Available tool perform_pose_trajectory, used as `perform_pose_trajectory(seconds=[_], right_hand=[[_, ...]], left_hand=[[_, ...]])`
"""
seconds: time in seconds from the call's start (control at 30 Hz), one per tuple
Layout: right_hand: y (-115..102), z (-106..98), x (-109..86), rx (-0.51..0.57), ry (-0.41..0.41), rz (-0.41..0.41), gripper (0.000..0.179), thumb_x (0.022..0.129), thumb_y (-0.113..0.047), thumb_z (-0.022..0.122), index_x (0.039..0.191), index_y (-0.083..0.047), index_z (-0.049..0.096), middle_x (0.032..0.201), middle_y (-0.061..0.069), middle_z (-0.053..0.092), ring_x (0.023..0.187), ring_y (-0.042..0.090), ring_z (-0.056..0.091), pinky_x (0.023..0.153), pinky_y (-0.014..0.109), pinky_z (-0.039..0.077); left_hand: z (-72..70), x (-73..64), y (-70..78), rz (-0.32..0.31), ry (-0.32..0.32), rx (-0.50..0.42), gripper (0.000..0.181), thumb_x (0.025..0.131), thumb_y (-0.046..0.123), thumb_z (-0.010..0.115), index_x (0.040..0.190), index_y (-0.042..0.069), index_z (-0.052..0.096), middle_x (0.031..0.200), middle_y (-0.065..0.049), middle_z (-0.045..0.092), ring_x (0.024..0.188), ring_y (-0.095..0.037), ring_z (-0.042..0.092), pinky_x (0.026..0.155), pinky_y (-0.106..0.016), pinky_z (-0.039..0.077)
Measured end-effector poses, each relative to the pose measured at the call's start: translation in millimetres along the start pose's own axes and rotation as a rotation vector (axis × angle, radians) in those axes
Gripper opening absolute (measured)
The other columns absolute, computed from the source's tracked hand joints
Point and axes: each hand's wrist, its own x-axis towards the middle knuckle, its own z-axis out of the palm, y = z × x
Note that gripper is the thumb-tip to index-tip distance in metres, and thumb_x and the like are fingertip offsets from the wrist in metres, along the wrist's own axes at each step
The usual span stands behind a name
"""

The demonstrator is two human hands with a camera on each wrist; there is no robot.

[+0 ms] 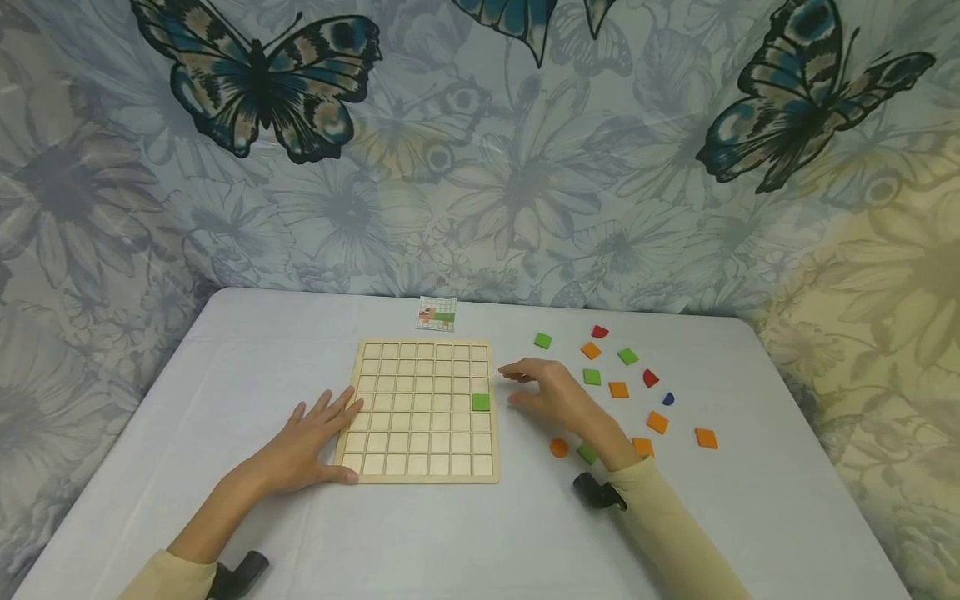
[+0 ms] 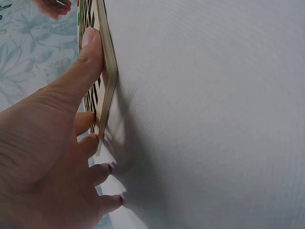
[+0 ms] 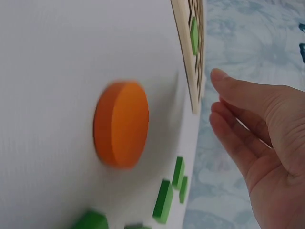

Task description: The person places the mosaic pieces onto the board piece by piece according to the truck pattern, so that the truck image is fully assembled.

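A wooden grid board (image 1: 420, 478) lies on the white table, with one green square tile (image 1: 481, 402) set in a cell of its rightmost column. My left hand (image 1: 307, 446) rests at the board's left edge, fingers spread, thumb on the near left corner; the left wrist view shows the thumb (image 2: 88, 57) on the frame. Just right of the board hovers my right hand (image 1: 551, 392), fingers loosely bent and nothing between thumb and fingertips. Below it on the table lies an orange round piece (image 1: 558, 448), large in the right wrist view.
Loose pieces are scattered to the right: several green tiles (image 1: 592, 377), several orange tiles (image 1: 618, 390), two red pieces (image 1: 650, 378) and a blue piece (image 1: 668, 399). A small picture card (image 1: 437, 314) lies behind the board. A patterned wall covering (image 1: 525, 183) borders the table's far edge.
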Motion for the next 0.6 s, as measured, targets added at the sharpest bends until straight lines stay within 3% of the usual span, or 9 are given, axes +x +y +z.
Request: perform_pose_trajectory(seconds=[0.6], right_hand=[[35.2,-18.5,-7.3,0.068,0.128,0.11,0.041,0.08,-0.001,0.079,0.119,0.002,0.067,0.117,0.014,0.069,0.106,0.032,0.066,0.092,0.045,0.054]], left_hand=[[0.0,-1.6,-2.4,0.013,-0.004,-0.008,0.103,0.072,0.054,0.078,0.152,0.005,0.035,0.16,-0.019,0.02,0.143,-0.053,0.013,0.11,-0.071,0.006]])
